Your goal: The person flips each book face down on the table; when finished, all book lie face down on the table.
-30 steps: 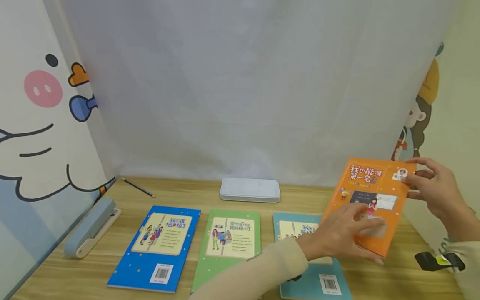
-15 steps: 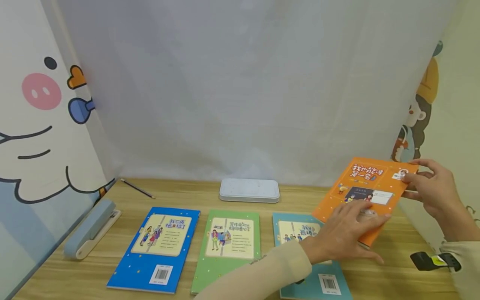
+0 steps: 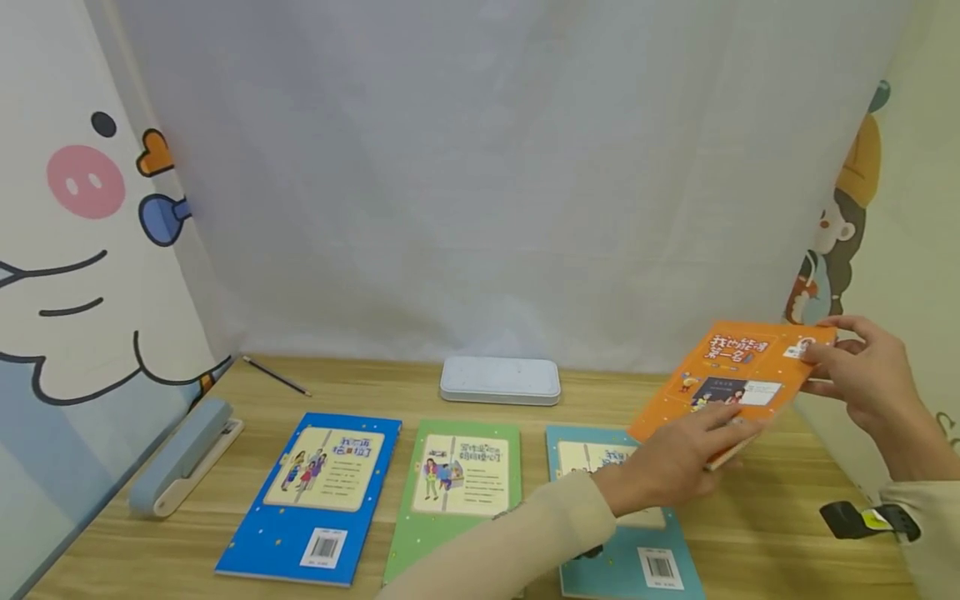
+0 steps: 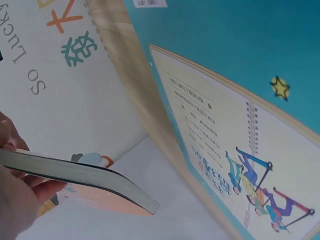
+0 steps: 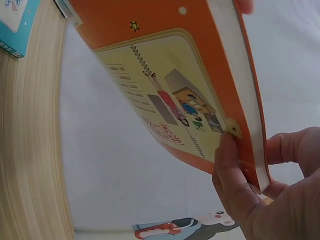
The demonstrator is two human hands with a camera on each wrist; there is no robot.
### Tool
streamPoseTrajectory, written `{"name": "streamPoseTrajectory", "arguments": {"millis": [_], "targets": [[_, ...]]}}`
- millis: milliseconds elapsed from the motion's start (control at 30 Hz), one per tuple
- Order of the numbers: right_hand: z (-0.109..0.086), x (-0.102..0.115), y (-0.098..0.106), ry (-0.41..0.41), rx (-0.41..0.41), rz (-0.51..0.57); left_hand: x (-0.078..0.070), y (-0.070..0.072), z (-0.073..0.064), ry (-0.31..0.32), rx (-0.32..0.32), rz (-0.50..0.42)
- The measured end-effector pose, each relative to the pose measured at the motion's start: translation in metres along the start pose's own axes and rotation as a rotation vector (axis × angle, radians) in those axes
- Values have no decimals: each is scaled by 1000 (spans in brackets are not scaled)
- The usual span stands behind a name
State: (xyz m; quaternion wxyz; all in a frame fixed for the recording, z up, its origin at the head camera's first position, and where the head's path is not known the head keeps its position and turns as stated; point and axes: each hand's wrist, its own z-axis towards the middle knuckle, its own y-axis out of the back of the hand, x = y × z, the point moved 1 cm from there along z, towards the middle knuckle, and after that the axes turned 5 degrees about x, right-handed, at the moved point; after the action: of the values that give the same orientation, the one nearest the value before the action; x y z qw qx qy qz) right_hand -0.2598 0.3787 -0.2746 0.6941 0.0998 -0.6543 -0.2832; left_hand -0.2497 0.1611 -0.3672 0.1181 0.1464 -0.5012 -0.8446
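An orange book [image 3: 738, 354] with a drawn cover is held tilted above the right part of the table. My right hand [image 3: 866, 371] pinches its upper right corner. In the right wrist view, fingers [image 5: 232, 165] lie on its orange back cover beside the white page edge. My left hand [image 3: 675, 462] grips the book's lower edge, with fingers over the front cover and the thumb hidden underneath. In the left wrist view the left hand [image 4: 17, 200] holds the book by its page edge. A teal book [image 3: 660, 550] lies flat under the left forearm, partly covered.
A blue book [image 3: 281, 533] and a green book [image 3: 465, 529] lie in a row left of the teal one. Behind them is a white flat case [image 3: 498, 379]. A pencil [image 3: 277, 375] and a blue-grey stapler [image 3: 183, 458] are on the left of the wooden table [image 3: 337, 387].
The orange book has tipped back flatter, its lower edge rising. My left hand has gone from spread over the cover to gripping the lower edge; the right hand keeps its corner hold.
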Motion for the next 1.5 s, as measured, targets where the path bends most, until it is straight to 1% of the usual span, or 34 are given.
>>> {"name": "streamPoseTrajectory", "arguments": {"millis": [100,200,300,400,500,633,733,900,1000,1100,1167,1267,1367,1500], "targets": [[0,0,0,4,6,-4,0,2,-1,25,-25,-86],[0,-2,-1,6,15,-12,0,4,-2,65,-47,-186],[2,-5,-2,13,32,2,2,4,-3,93,-78,-271],[3,-7,0,24,66,36,4,5,-4,118,-97,-309],[4,-7,1,40,100,59,5,7,-4,118,-127,-324],[4,-6,1,56,114,33,7,11,-3,95,-171,-347],[4,-4,1,64,122,24,7,14,-3,100,-173,-353],[1,-2,1,71,168,65,5,20,-5,113,-172,-345],[0,-3,2,72,204,91,4,23,-7,130,-169,-381],[1,-4,1,79,235,108,6,24,-9,161,-175,-413],[2,-5,0,87,245,119,8,25,-9,175,-191,-420],[4,-5,-1,98,248,132,10,27,-9,184,-225,-405],[5,-4,-3,116,253,107,13,28,-9,202,-246,-413],[4,-3,-6,155,269,-9,15,29,-10,224,-267,-458]]}}
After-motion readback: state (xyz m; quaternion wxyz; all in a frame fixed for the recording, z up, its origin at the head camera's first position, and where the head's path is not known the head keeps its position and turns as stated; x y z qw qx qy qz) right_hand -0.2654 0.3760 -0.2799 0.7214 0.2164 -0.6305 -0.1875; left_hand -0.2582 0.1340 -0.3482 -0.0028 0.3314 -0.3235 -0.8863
